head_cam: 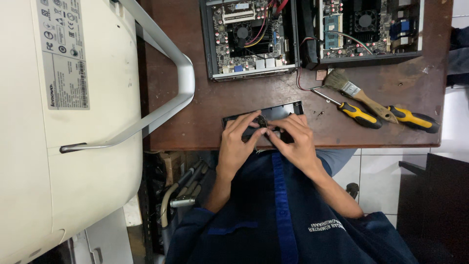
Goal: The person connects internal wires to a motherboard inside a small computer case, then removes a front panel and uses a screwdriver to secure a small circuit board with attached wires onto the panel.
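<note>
Hands, left hand (238,142) and right hand (294,138), together at lower centre, fingertips pinching a flat black rectangular metal panel (273,113) on the brown wooden table (205,102).

The counter (195,117) is dark brown wood, matt, worn and scuffed with pale marks. The flat black panel (281,111) under both hands looks like matt plastic or painted metal; which, I cannot tell. Left, the big cream casing (88,171) is smooth, faintly glossy plastic, with a brushed silver metal stand (171,54). The paintbrush (359,95) has a bare wooden handle, a shiny metal ferrule and pale bristles. The screwdrivers (359,115) have bright metal shafts and glossy yellow-and-black plastic grips. The sleeves (273,220) are dark blue matt cloth.
</note>
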